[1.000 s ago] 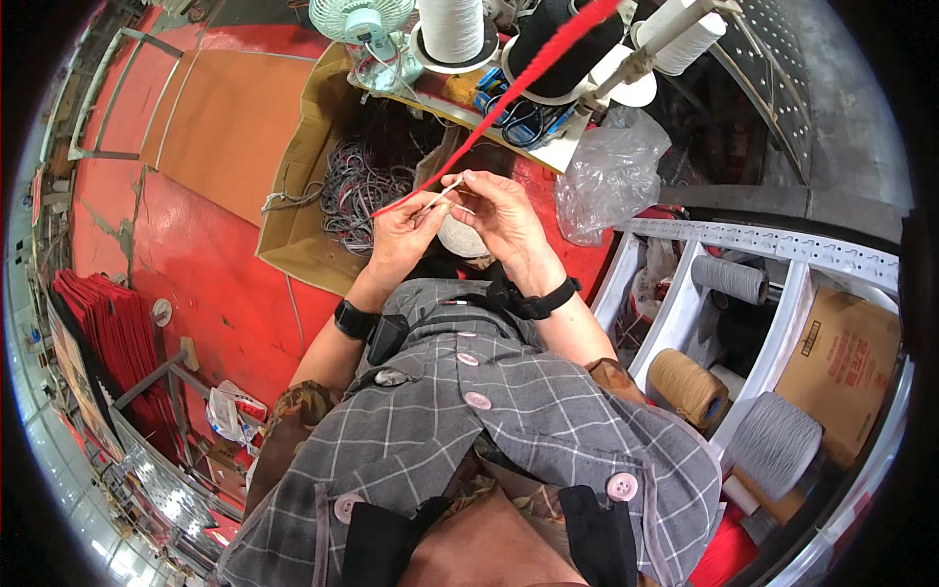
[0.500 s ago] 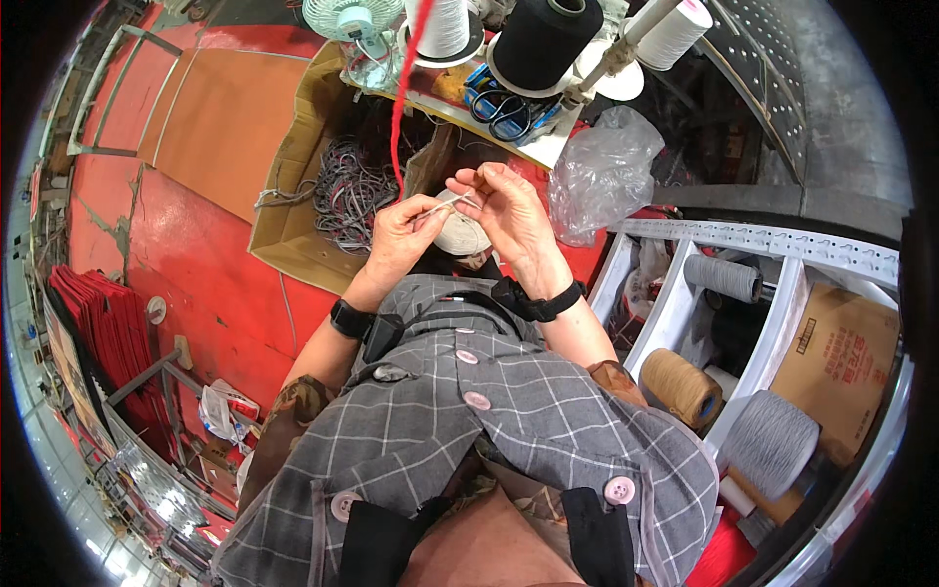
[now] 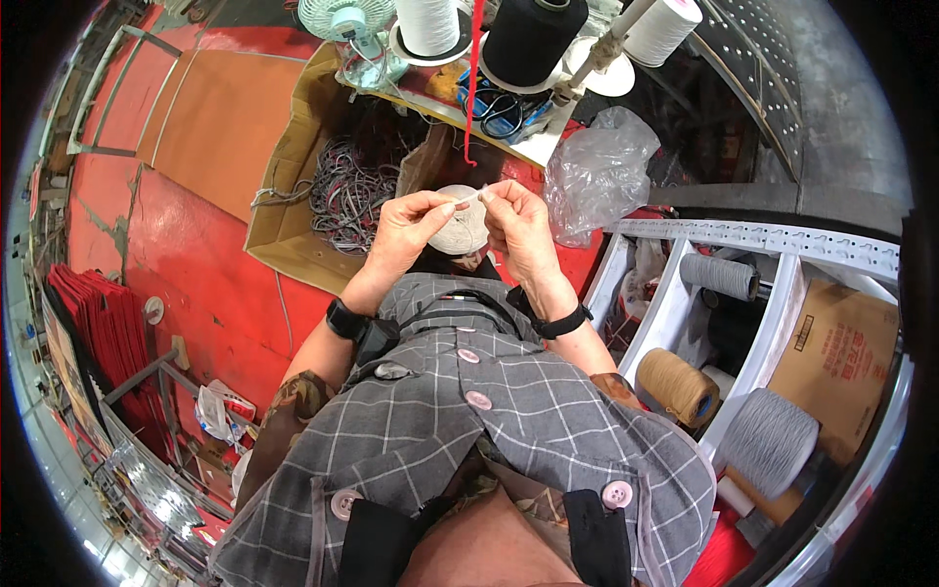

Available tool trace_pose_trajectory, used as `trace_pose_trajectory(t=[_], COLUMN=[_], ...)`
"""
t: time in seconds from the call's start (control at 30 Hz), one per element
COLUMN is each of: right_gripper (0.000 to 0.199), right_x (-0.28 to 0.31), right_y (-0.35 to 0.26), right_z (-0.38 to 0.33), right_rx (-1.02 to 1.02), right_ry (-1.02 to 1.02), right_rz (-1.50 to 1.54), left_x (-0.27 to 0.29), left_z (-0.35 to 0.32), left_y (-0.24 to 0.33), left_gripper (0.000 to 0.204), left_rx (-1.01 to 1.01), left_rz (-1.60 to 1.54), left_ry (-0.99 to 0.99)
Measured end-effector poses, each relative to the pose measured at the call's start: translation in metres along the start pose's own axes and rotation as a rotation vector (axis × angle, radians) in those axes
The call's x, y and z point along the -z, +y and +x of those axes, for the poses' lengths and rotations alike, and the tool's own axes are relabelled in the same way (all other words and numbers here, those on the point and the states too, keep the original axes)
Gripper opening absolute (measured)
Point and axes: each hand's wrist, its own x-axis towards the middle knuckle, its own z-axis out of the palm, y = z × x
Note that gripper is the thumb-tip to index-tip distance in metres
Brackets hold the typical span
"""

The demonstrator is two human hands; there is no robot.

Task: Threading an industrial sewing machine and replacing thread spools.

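Note:
A short white strand of yarn (image 3: pixel 469 198) stretches between my two hands in front of my lap. One end is pinched between thumb and forefinger of my left hand (image 3: pixel 403 231). My right hand (image 3: pixel 520 227) pinches the other end, its fingers curled in. Just beneath the strand, partly covered by my hands, is a cream-white ball or cone of yarn (image 3: pixel 458 235). A red cord (image 3: pixel 473 88) hangs down from above, its small hooked end dangling a little beyond my fingers and touching neither hand.
Ahead, a table edge (image 3: pixel 533 147) carries yarn cones, black-handled scissors (image 3: pixel 501 119) and a small fan (image 3: pixel 342 18). A cardboard box (image 3: pixel 279 220) of grey cord scraps stands front left. Clear plastic bag (image 3: pixel 602 171) lies front right, beside a white rack (image 3: pixel 675 303) with yarn cones.
My right hand has come down, its fingers closing from a looser spread into a pinch. The red cord has swung right, and its end now shows free above my hands.

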Motion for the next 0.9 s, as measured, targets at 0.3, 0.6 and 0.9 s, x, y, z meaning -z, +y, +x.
trace_pose_trajectory(t=[0.3, 0.6, 0.9], right_gripper=[0.013, 0.012, 0.011], right_x=[-0.003, 0.006, 0.004], right_y=[-0.011, -0.013, -0.017], right_z=[-0.018, -0.029, -0.041], right_rx=[0.178, 0.222, 0.274], right_ry=[-0.006, 0.017, 0.039], right_rz=[-0.055, -0.134, -0.122], left_x=[-0.015, -0.028, -0.035], left_z=[0.001, -0.001, -0.004], left_y=[0.008, 0.019, 0.032], left_gripper=[0.014, 0.018, 0.018], left_rx=[-0.024, -0.056, -0.295], left_rz=[0.153, 0.161, 0.524], left_ry=[-0.031, -0.076, -0.108])
